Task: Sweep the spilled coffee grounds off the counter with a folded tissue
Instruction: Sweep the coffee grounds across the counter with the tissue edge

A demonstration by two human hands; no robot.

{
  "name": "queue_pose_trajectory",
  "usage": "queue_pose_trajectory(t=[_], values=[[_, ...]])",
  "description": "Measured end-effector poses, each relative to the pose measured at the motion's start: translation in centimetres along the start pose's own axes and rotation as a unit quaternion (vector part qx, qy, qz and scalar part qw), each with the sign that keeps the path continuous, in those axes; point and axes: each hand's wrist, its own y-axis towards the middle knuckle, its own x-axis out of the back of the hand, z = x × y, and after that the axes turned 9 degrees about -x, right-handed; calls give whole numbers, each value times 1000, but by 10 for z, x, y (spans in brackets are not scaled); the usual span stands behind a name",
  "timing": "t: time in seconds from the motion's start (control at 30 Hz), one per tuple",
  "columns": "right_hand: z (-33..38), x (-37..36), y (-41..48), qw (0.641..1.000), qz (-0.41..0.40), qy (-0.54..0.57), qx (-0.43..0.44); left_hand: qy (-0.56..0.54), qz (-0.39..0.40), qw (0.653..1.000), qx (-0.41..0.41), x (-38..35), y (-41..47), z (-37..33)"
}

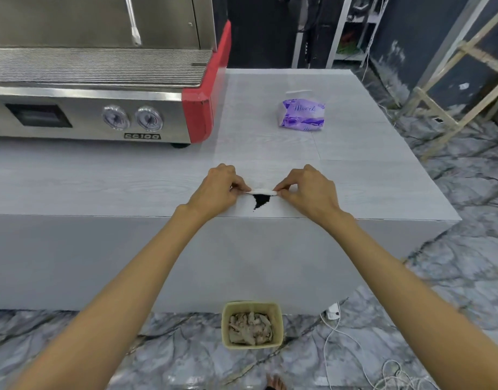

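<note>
At frame centre, near front edge of pale worktop (354, 164): left hand (218, 190) and right hand (307, 190) each pinch one end of folded tissue (263, 191), stretched between them. Dark coffee grounds (259, 201) lie just below tissue, touching it. Bin (252, 306) on floor below, lower centre. Purple tissue pack (301, 114) upper right; espresso machine (101, 108) upper left.

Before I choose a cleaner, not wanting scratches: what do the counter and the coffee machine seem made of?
Counter: apparently matte pale-grey wood-look laminate or vinyl; faint grain lines and panel seams show. Coffee machine: brushed stainless steel front, judging by its soft sheen; glossy red side panel, painted metal or plastic, unclear.
</note>
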Motion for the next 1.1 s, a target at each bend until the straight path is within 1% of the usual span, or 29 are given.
queue_pose_trajectory(t=[0.13,0.3,0.47,0.63,0.8,1.1], values=[[-2,-5,-11,1000,-9,-4,-1,-5,-1,1000,-12,0,-12,-3],[-2,-3,-23,1000,1,6,7,-19,-2,1000,-4,0,-23,-6],[6,7,-11,999,-5,35,14,-43,-58,997,27,2,-21,-3],[10,2,-1,1000,17,17,20,-36,-36,998,48,1,-17,-2],[3,-1,-15,999,13,25,28,-22,-24,999,37,0,-29,-11],[-1,-6,-48,998,-6,30,50,-13,-30,999,6,-2,-55,-16]])
